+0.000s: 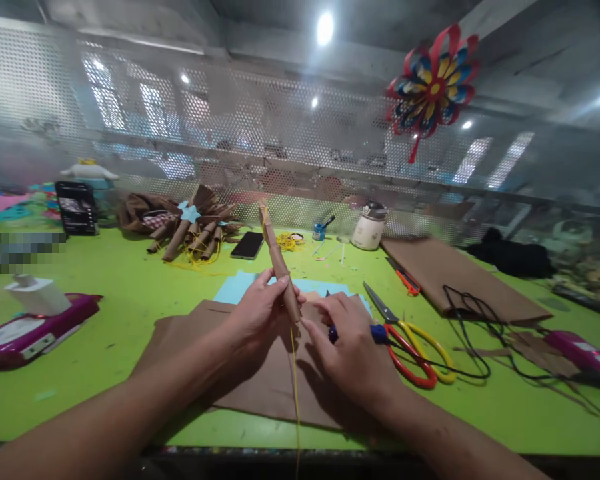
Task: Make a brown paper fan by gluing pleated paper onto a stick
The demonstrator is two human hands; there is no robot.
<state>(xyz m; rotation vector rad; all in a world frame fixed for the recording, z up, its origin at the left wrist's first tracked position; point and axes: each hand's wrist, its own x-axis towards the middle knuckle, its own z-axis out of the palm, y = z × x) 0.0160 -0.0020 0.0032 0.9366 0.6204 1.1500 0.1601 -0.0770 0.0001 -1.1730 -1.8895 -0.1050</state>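
Observation:
My left hand (pixel 263 310) is closed around a thin brown paper roll (pixel 281 267), which tilts up and away from me. Yellow string (pixel 295 373) hangs from the roll's lower end, and more of it is wound at the top. Close by that end, my right hand (pixel 347 340) has its fingers curled, thumb towards the roll. A dark blue handle (pixel 379 334) shows on both sides of my right hand, its working end mostly hidden. Beneath both hands lie brown paper sheets (pixel 250 393) and a light blue sheet (pixel 230 287).
Scissors (pixel 415 347) with red and yellow handles lie at right, among black cable (pixel 473 333) and folded brown paper (pixel 455 277). Behind are finished paper rolls (pixel 180 240), a phone (pixel 247 245), and a white jar (pixel 369 228). A purple power strip (pixel 35 333) sits left.

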